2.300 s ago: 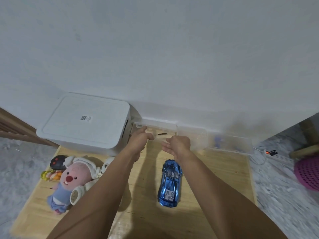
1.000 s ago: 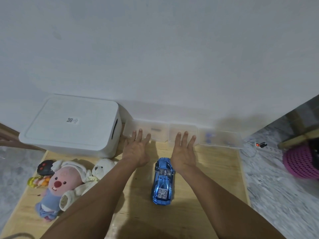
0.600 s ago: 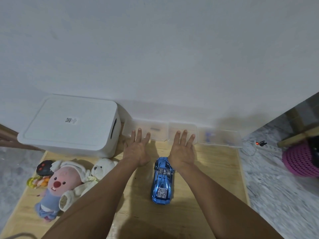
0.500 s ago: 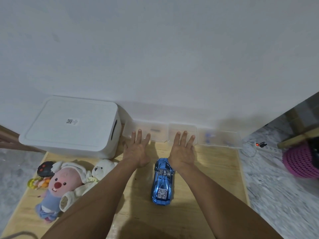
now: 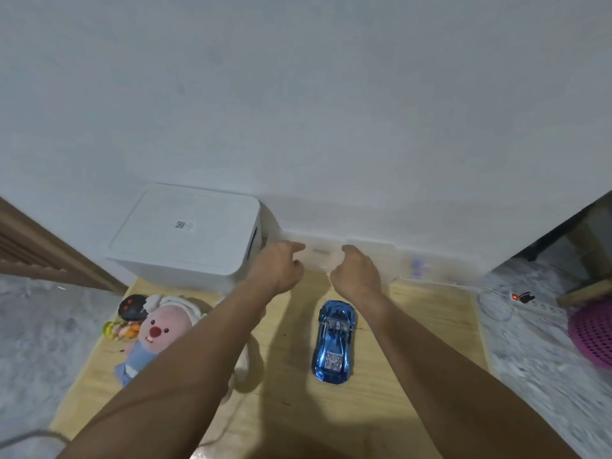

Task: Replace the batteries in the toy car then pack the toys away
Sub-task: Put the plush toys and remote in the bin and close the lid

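A shiny blue toy car stands on the wooden board, nose toward the wall. Three small clear plastic boxes line the wall; something dark shows inside the leftmost clear box. My left hand holds that box's left end with curled fingers, index tip on its top edge. My right hand holds its right end, fingers curled. A pink plush lies at the left beside a black round toy. A white plush is mostly hidden under my left forearm.
A large white lidded storage bin sits against the wall at the back left. A middle clear box and a right clear box with bluish items follow. A power strip and a pink basket lie on the floor at the right.
Both hands lay flat on the board with fingers spread; now they have lifted forward and curled onto the two ends of the leftmost clear box. The car has not moved.
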`<state>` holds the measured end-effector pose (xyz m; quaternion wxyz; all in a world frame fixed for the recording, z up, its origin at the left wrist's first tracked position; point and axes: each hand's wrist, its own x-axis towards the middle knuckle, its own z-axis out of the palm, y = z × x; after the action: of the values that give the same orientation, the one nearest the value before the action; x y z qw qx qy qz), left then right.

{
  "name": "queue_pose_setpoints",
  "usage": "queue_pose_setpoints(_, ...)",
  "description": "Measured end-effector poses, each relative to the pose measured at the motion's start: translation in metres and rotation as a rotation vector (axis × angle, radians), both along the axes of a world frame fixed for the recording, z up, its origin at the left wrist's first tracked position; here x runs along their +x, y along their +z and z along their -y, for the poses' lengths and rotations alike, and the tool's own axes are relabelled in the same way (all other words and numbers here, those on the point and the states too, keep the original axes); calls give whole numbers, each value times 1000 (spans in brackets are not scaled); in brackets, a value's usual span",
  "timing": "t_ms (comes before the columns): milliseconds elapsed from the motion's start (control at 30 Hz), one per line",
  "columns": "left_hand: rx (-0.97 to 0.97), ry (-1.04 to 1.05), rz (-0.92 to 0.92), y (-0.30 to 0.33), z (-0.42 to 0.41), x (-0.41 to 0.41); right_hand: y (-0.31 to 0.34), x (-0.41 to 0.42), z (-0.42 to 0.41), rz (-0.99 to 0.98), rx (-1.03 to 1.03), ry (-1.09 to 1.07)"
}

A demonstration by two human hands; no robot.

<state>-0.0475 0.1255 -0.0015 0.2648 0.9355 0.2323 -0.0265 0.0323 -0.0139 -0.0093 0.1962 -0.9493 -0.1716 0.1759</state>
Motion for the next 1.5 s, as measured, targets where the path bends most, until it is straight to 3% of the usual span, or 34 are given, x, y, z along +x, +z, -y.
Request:
queue_pose_setpoints(367,26,235,282,44,-66,-52,35,-40,-66,-184,282,22)
queue_pose_setpoints(833,157,447,157,33,-138,-111,41,-82,-117,-256,393,-40)
queue_pose_setpoints(967,189,573,45,30,-162,-124,39,-83,-129,-291,369,-50)
queue_pose_setpoints(1100,69,711,-57,30,-183,-130,43,-84,-136,-305,335,-74)
queue_pose_setpoints(1233,-71,761,-43,23,-204,-132,44,-83,-143,-299,292,-91)
queue_pose_setpoints(1500,-144,850,-109,20,-226,-125,45,-84,-153,-356,230,-110)
